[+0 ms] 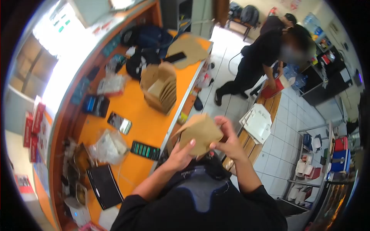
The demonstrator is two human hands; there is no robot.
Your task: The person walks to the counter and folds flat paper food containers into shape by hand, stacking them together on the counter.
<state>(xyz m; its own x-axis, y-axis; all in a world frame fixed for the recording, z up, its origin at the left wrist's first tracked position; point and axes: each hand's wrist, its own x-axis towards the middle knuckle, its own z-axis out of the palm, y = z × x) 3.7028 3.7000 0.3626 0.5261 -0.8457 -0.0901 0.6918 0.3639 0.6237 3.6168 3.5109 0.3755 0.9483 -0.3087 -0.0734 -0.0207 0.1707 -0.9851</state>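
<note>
Both my hands grip a small brown kraft-paper box (200, 133) in front of my chest. My left hand (180, 156) has its thumb pressed on the near left side. At the right side, the fingers and thumb of my right hand (230, 139) close around the edge. One flap stands out at the upper left of the box, and its far side is hidden. On the orange counter (140, 129) beyond my left hand stands an open brown cardboard carton (154, 86) with several folded kraft pieces stacked inside.
The counter also bears phones (120, 123), a clear plastic bag (109, 146), a black folder (105, 186) and dark bags (148, 38). White flat cartons (256, 122) lie on a wooden bench (250, 144) to the right. A person in black (252, 63) bends over a red box (271, 89).
</note>
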